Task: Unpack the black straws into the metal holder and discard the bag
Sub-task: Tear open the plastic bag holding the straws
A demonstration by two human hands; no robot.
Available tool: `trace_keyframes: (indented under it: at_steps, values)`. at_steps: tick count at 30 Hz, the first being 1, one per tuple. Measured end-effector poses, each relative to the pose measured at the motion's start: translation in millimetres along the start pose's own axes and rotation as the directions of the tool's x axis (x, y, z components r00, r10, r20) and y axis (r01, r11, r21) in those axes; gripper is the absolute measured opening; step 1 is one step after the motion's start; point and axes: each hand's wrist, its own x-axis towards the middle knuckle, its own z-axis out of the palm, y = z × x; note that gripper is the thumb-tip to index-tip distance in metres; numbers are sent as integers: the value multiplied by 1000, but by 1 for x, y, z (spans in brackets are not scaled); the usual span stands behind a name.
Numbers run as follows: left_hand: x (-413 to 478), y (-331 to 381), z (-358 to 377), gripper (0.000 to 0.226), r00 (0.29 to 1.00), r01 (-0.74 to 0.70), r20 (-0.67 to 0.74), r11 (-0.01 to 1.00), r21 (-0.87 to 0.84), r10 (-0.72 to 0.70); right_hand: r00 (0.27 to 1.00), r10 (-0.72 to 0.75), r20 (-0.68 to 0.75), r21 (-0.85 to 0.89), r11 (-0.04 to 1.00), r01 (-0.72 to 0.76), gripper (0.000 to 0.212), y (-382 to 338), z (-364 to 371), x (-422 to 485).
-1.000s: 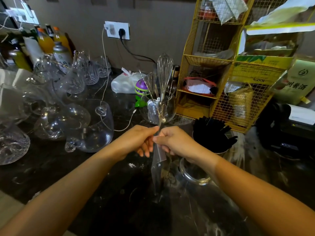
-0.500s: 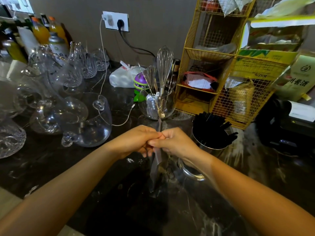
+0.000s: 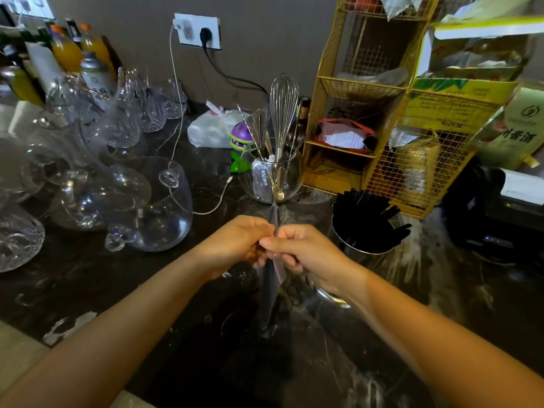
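Black straws (image 3: 365, 222) were seen standing in the round metal holder (image 3: 357, 251).
The clear, empty plastic bag (image 3: 272, 278) was pinched between left hand (image 3: 235, 244) and right hand (image 3: 306, 251).

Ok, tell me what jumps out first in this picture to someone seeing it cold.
First, the left hand and right hand meet at centre, both pinching the top of a clear plastic bag that hangs down over the dark counter. Just right of them, black straws fan out of a metal holder. Behind stand a whisk in a glass jar and a yellow wire rack.
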Motion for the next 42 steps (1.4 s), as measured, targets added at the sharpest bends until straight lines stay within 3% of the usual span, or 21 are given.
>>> trace_keyframes:
  at_steps: [9,14,20,25,29,33,38,42]
  values:
    - [4,0,13,34,984,-103,-159,985,-141,80,992,-113,-63,239,963,125,25,8,-2,5]
    - [7,-2,22,38,956,-160,-262,982,-95,131,970,-116,-215,224,961,164,28,9,4,2]
    - [9,1,26,37,945,-179,-286,982,-56,156,938,-127,-323,288,931,225,37,8,15,-3]
    - [4,-2,18,38,925,-174,-349,984,-38,151,852,-10,-524,277,943,182,42,11,2,-3]
    - [-2,-6,7,43,938,-130,-315,989,75,147,841,-99,-532,52,987,149,39,13,-7,-9]
    - [-7,-2,-11,40,908,-106,-381,975,194,174,831,-209,-515,-160,976,147,28,11,-17,-13]
    - [-13,4,-26,36,831,-118,-495,950,290,254,793,-254,-554,-252,959,130,26,5,-21,-15]
    - [-10,10,-25,37,752,-103,-584,930,352,304,780,-189,-597,-223,973,64,34,5,-20,-12]
